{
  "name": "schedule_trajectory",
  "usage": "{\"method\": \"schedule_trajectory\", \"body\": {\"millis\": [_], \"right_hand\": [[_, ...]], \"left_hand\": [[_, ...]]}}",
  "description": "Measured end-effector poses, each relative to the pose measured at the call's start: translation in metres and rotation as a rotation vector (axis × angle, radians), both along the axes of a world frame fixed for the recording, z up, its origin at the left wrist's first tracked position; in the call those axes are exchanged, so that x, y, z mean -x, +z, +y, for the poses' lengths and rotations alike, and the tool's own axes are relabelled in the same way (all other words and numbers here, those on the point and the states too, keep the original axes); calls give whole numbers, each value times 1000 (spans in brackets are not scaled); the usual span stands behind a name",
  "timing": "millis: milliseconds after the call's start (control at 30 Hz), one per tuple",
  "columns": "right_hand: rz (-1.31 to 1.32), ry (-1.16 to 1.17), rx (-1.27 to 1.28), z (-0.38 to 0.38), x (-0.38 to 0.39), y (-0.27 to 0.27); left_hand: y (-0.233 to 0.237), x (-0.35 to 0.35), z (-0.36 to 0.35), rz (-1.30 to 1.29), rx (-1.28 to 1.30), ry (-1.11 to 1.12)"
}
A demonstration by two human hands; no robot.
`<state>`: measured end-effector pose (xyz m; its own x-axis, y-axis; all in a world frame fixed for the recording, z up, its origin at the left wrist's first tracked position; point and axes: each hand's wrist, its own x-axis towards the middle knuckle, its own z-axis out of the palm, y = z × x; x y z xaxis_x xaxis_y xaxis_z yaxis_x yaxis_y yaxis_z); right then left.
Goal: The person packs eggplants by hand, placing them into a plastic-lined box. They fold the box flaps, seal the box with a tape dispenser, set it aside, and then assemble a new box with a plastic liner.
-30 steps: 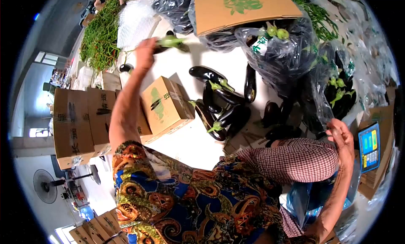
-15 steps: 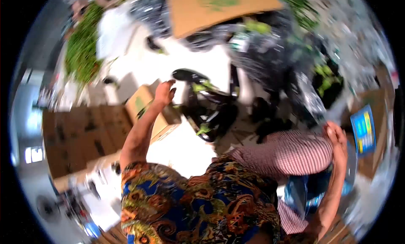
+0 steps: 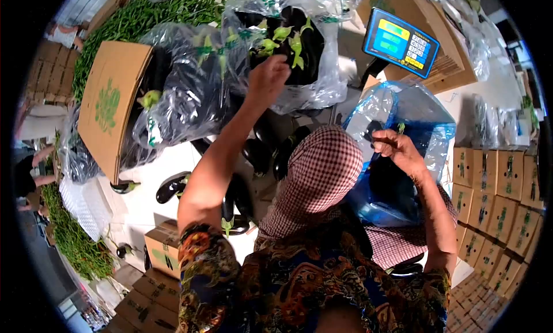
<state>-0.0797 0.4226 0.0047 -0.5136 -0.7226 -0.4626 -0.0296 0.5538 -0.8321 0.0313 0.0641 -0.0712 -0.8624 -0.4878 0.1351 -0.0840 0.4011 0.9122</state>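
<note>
My left hand [image 3: 268, 78] is over the near edge of a clear plastic bag [image 3: 331, 91] full of dark eggplants [image 3: 311, 50] with green caps. Its fingers are curled in; whatever they hold, if anything, is hidden. My right hand [image 3: 397, 151] is at a blue-lined bag [image 3: 435, 117] beside my checked-cloth knee [image 3: 328, 166]. Its thumb and fingers are pinched together at a dark eggplant [image 3: 391, 177] inside the bag, and the exact contact is unclear. Loose eggplants [image 3: 171, 187] lie on the white floor between my left arm and the bags.
A blue-framed scale display [image 3: 401, 43] stands at the upper right before cardboard. Another bagged heap of eggplants [image 3: 187, 97] leans by a cardboard sheet [image 3: 109, 111] at left. Green peppers [image 3: 75, 241] are piled beyond. Stacked boxes [image 3: 489, 171] stand at right, more boxes [image 3: 147, 298] at lower left.
The view has swung to the right. My left hand has moved from above the loose eggplants to the full clear bag. My right hand has gone from my knee to the blue-lined bag.
</note>
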Motion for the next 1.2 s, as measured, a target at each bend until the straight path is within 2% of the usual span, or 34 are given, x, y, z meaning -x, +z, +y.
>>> {"method": "schedule_trajectory", "body": {"millis": [33, 67, 100, 133, 167, 233, 367, 400, 500, 567, 600, 633, 700, 767, 800, 833, 900, 933, 1033, 1067, 1100, 1167, 1200], "right_hand": [[-14, -6, -5, 0, -2, 6], [-3, -1, -4, -1, -3, 8], [9, 8, 1, -3, -3, 10], [6, 4, -11, -5, -4, 12], [18, 3, 42, -5, -5, 7], [58, 48, 29, -6, -8, 4], [34, 117, 9, -2, -12, -6], [34, 126, 10, 0, -11, -6], [30, 103, 20, 5, -9, -7], [50, 98, 49, 8, -7, -7], [13, 76, 53, 8, -6, -9], [-24, 55, 58, 9, -6, -9], [7, 60, 75, 6, -10, -4], [18, 70, 88, 2, -14, 0], [13, 72, 91, 2, -15, 2], [7, 70, 90, 2, -17, 4], [56, 83, 95, 3, -20, 10], [80, 89, 95, 3, -21, 14], [96, 70, 85, 6, -23, 25], [99, 56, 88, 8, -24, 27], [57, 35, 69, 9, -24, 33], [-30, -12, 34, 13, -24, 44], [-5, -10, 126, 18, -23, 41]], "left_hand": [[-14, 33, -2, -126, -49, -1], [-33, 59, 8, -47, -103, 135], [-34, 86, 9, -298, 99, 148], [-52, 107, 18, -307, 92, 214], [-64, 128, 16, -485, 92, 189], [-79, 153, 21, -681, -44, 179], [-112, 166, 15, -603, -282, 219], [-88, 140, 29, -425, -303, 313], [-80, 116, 13, -84, -908, 287], [-38, 89, 8, 171, -1176, 181], [-26, 76, 1, 249, -1245, 164], [-5, 62, -4, 334, -1216, 53], [24, 46, -15, 453, -1230, 86], [44, 37, -28, 550, -1387, 196], [54, 29, -35, 522, -1410, 76], [60, 20, -35, 571, -1490, -180], [75, 15, -30, 589, -1612, -394], [89, 14, -20, 555, -1638, -355], [115, 17, 4, 460, -1547, -452], [123, 18, 13, 393, -1410, -436], [131, 19, 23, 351, -1450, -428], [145, 18, 43, 245, -1295, -424], [155, 21, 56, 202, -1375, -467]]}}
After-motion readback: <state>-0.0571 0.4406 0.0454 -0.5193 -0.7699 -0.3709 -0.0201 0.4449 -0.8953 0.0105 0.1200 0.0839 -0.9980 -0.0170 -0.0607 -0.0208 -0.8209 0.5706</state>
